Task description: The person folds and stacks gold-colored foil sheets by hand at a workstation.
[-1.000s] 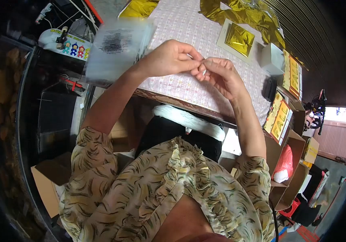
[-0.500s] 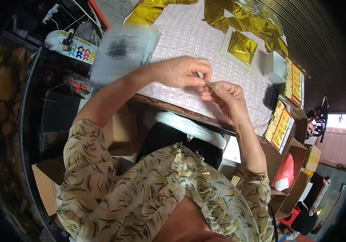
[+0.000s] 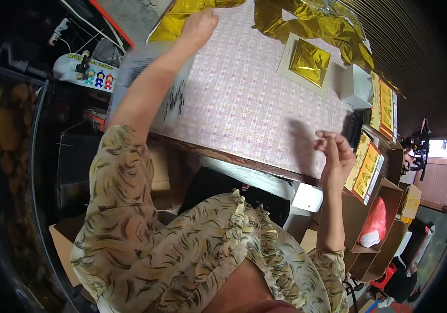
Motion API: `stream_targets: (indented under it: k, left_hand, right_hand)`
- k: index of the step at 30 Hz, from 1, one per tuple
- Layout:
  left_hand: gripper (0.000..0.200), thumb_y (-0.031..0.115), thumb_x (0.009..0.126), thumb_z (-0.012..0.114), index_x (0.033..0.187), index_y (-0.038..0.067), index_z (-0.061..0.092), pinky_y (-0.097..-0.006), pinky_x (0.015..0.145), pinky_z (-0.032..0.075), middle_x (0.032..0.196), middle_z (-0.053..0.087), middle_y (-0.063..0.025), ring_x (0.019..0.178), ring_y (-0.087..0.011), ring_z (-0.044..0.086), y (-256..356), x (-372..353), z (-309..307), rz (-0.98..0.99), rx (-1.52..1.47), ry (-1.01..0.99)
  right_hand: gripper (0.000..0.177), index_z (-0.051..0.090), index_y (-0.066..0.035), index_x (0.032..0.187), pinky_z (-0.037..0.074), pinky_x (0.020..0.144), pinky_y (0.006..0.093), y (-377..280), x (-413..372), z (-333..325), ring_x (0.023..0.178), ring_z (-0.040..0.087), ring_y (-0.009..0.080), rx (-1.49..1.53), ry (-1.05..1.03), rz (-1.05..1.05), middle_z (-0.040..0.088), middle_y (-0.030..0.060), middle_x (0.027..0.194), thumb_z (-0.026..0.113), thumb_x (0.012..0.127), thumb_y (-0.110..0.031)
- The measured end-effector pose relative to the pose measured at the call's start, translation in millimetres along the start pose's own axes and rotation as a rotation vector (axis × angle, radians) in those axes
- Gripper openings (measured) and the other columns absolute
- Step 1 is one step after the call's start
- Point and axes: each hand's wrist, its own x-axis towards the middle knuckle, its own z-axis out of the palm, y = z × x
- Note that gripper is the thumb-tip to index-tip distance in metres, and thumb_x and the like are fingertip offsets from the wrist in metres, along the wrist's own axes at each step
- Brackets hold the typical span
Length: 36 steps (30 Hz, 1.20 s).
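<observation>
My left hand (image 3: 200, 27) is reached out to the far left part of the table, closed like a fist beside gold foil (image 3: 169, 27). What it holds, if anything, is hidden. Under my left forearm lies a pile of clear plastic bags (image 3: 174, 107) with black print. Over the right side of the table, my right hand (image 3: 336, 154) hovers with fingers loosely bent and apart, nothing visible in them. Close by it stands a box labelled FALL (image 3: 366, 172). A gold foil square (image 3: 310, 61) rests on a pale card (image 3: 286, 68) at the back.
Pink patterned cloth (image 3: 234, 104) covers the table. More crumpled gold foil (image 3: 327, 26) lies along the back. To the right are a white box (image 3: 356, 87), a black object (image 3: 353, 125) and a second FALL box (image 3: 386, 109). Cardboard boxes (image 3: 390, 201) stand below at right.
My hands were together over the table's middle, fingers pinching. They have parted: the left has gone to the far left, the right towards the FALL boxes.
</observation>
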Motion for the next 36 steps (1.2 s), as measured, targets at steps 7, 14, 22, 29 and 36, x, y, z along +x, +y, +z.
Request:
stream_targets:
  k: [7, 14, 22, 29, 36]
  left_hand:
    - [0.013, 0.006, 0.078, 0.060, 0.078, 0.003, 0.072, -0.0466, 0.069, 0.056, 0.081, 0.069, -0.0177, 0.077, -0.0331, 0.071, 3, -36, 17, 0.119, 0.060, 0.066]
    - [0.039, 0.026, 0.091, 0.061, 0.119, -0.001, 0.063, -0.0416, 0.090, 0.052, 0.113, 0.067, -0.0230, 0.105, -0.0366, 0.065, 39, -90, -107, -0.399, -0.316, -0.381]
    - [0.022, 0.005, 0.093, 0.058, 0.111, -0.003, 0.068, -0.0313, 0.064, 0.055, 0.090, 0.072, -0.0183, 0.067, -0.0194, 0.070, 216, -254, -156, -0.001, -1.230, -1.007]
    - [0.019, 0.009, 0.091, 0.065, 0.107, 0.001, 0.070, -0.0351, 0.065, 0.056, 0.096, 0.071, -0.0131, 0.068, -0.0233, 0.070, 273, -311, -43, -0.175, -1.102, -0.522]
    - [0.019, 0.007, 0.083, 0.074, 0.102, 0.004, 0.074, -0.0387, 0.076, 0.056, 0.099, 0.069, -0.0135, 0.088, -0.0317, 0.069, 271, -306, -40, -0.028, -1.004, -0.510]
  right_hand:
    - [0.019, 0.066, 0.004, 0.106, 0.053, 0.077, 0.0276, -14, -49, -19, 0.078, 0.065, 0.0136, -0.131, -0.110, 0.006, 0.071, 0.0126, 0.099, 0.058, 0.100, -0.012]
    - [0.015, 0.067, 0.003, 0.106, 0.054, 0.071, 0.0269, -13, -97, -29, 0.075, 0.064, 0.0110, -0.376, -0.507, 0.167, 0.071, 0.0090, 0.089, 0.061, 0.097, -0.007]
    - [0.032, 0.063, -0.001, 0.119, 0.052, 0.065, 0.0414, 157, -160, -98, 0.073, 0.065, 0.0347, -1.091, -0.439, -0.060, 0.064, 0.0195, 0.090, 0.067, 0.088, -0.007]
    - [0.032, 0.063, 0.001, 0.117, 0.054, 0.078, 0.0454, 166, -175, -100, 0.088, 0.066, 0.0420, -1.070, -0.379, 0.035, 0.065, 0.0252, 0.101, 0.066, 0.090, -0.014]
    - [0.031, 0.064, 0.004, 0.116, 0.052, 0.086, 0.0472, 167, -175, -104, 0.096, 0.063, 0.0456, -1.085, -0.389, 0.054, 0.066, 0.0278, 0.104, 0.064, 0.090, -0.013]
